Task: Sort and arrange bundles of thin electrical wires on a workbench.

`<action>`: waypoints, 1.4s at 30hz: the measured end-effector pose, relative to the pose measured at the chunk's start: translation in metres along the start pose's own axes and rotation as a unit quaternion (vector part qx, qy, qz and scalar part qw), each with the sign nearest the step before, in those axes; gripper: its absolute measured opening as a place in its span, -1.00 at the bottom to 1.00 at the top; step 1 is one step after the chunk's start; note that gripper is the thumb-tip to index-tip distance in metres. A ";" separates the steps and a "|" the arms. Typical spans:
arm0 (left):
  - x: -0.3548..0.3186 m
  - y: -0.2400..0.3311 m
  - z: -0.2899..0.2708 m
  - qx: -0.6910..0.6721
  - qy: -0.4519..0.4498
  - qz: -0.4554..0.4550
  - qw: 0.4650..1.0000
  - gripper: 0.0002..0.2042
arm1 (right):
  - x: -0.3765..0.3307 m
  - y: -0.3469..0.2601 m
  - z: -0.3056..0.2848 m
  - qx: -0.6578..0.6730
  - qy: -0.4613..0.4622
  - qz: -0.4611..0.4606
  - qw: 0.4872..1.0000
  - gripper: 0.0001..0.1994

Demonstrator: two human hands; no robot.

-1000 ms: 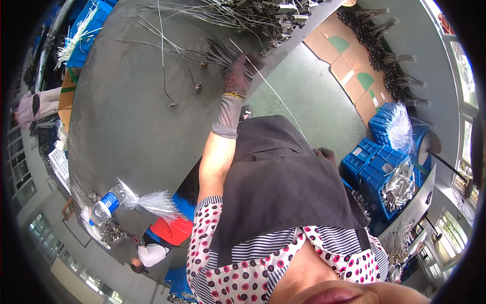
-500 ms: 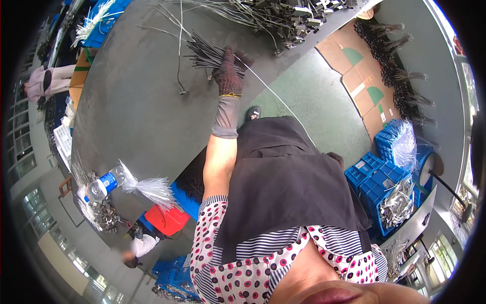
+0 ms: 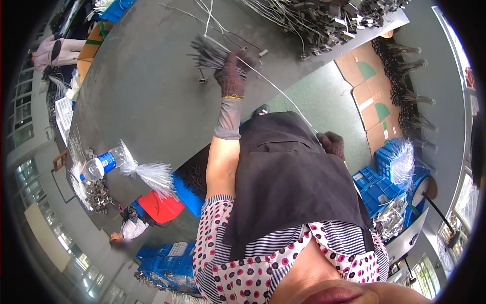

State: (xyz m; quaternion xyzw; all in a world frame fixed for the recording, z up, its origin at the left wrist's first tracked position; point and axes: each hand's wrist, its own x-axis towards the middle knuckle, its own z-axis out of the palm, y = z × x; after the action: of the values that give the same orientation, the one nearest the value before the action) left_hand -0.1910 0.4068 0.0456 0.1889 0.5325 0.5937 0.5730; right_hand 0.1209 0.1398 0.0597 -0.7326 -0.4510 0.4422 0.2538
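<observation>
My left hand (image 3: 232, 75), in a dark knitted glove with a grey cuff, is closed round a bundle of thin black cables (image 3: 208, 54) above the grey table. The bundle's cut ends fan out to the left, blurred by motion. A long thin white cable (image 3: 283, 96) passes by the left hand and stretches down to my right hand (image 3: 332, 144), beside my dark apron. The right hand, gloved too, is closed at that cable's end. Near the bundle lies a small metal connector (image 3: 203, 80), and another connector (image 3: 262, 52) lies beyond the left hand.
A heap of cables with metal connectors (image 3: 329, 25) covers the table's far right. Blue crates (image 3: 377, 190) stand at the right by flat cardboard (image 3: 362, 81). On the left are a water bottle (image 3: 104, 164), white cable ties (image 3: 154, 177) and a red bin (image 3: 161, 206). Other people are farther left.
My right hand has come out from behind the apron, with the white cable's end at its fingers. The cables by the left hand have shifted. The whole view has also moved slightly.
</observation>
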 end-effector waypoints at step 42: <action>0.008 0.016 -0.015 0.405 -0.294 0.041 0.865 -0.71 | 0.190 -0.183 0.102 0.394 -0.082 0.147 0.904 -0.41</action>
State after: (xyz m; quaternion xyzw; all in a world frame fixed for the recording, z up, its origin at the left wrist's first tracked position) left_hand -0.2127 0.4109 0.0508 0.5916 0.5247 0.2656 0.5515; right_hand -0.0096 0.3900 0.0721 -0.5922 -0.1465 0.6744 0.4161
